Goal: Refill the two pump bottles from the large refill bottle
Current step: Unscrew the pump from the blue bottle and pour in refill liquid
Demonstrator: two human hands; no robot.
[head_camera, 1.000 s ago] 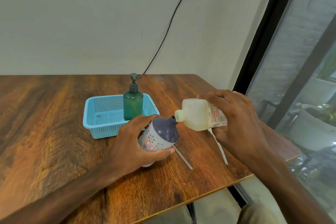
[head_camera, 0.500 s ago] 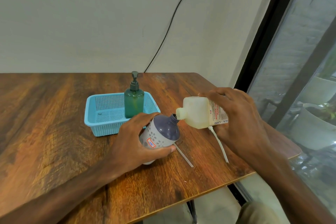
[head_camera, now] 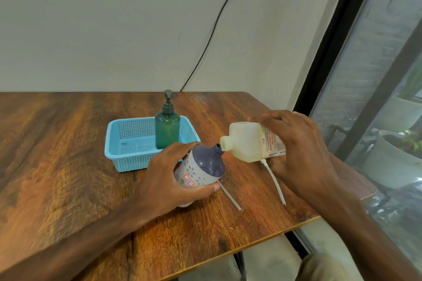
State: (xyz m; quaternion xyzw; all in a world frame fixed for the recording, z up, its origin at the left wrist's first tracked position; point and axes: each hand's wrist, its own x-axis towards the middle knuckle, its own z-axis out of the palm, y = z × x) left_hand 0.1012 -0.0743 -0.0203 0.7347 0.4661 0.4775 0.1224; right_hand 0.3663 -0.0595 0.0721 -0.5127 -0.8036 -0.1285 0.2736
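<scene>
While our left hand [head_camera: 169,180] wraps around the white bottle [head_camera: 198,173], fingers over its top side and thumb pressed along its lower side, the bottle leans with its open dark neck pointing up and to the right. Our right hand [head_camera: 299,150] clamps the refill bottle [head_camera: 249,143] from above, fingers spread across its labelled body, thumb underneath. The refill bottle lies nearly on its side, its pale spout meeting the white bottle's neck just beyond our left fingertips. Yellowish liquid shows inside it; whether any is flowing we cannot tell.

Two thin tubes lie on the table [head_camera: 68,166]: one tube [head_camera: 228,196] runs out from just under our left thumb, the other tube [head_camera: 274,182] curves down from beneath our right hand. We cannot tell what their hidden ends join.

Beyond our left fingers sits a blue basket [head_camera: 127,143], and in its right part the green bottle [head_camera: 167,130] stands upright with its pump fitted. A black cable [head_camera: 214,25] runs down the wall behind the table.
</scene>
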